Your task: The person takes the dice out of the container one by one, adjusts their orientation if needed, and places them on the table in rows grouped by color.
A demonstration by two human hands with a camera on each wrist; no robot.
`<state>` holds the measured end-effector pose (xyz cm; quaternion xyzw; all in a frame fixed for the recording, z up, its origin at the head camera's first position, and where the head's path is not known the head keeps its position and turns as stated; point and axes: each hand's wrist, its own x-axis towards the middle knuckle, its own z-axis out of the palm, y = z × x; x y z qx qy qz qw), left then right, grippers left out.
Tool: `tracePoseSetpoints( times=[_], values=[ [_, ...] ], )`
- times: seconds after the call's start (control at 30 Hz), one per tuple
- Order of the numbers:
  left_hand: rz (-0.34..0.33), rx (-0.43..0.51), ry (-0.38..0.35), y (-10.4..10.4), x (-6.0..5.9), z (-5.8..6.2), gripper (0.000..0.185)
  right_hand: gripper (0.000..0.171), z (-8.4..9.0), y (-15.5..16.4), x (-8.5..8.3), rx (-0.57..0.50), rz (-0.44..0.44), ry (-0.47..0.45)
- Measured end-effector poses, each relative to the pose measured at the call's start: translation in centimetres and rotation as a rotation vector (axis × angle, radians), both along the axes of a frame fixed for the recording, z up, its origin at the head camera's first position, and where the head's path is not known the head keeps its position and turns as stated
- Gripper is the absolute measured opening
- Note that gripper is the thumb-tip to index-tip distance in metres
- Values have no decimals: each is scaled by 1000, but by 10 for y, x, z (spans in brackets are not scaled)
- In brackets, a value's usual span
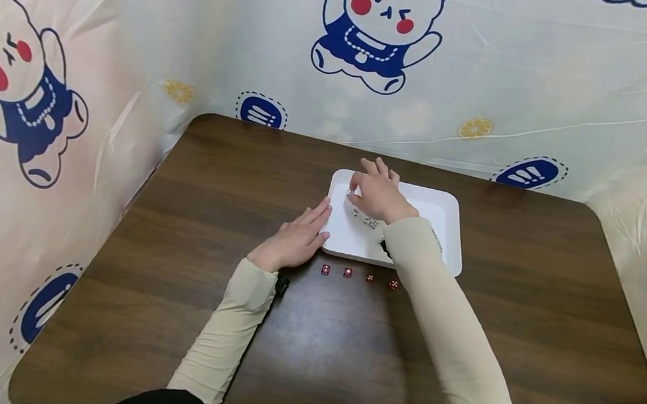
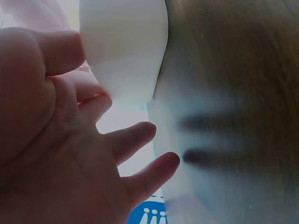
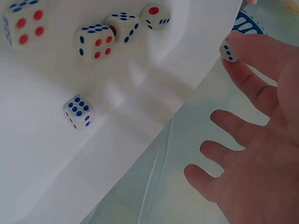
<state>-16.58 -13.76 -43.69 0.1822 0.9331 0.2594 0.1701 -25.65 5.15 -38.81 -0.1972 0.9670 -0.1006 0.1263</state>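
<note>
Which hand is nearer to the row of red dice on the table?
Left. The left hand rests flat just above-left of the red dice, touching the white tray; the right hand is farther away, over the tray, pinching a white die.

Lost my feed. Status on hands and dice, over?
Right hand pinching one white die over white plastic tray. Left hand flat against tray's edge. Four red dice lined up on table, clear of grip.
</note>
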Motion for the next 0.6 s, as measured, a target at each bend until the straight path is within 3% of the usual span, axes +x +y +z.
tracePoseSetpoints(
  times=[0.6],
  values=[
    [3, -18, -30, 1, -3, 1, 64, 20, 28, -2, 21, -50, 74, 87]
  ],
)
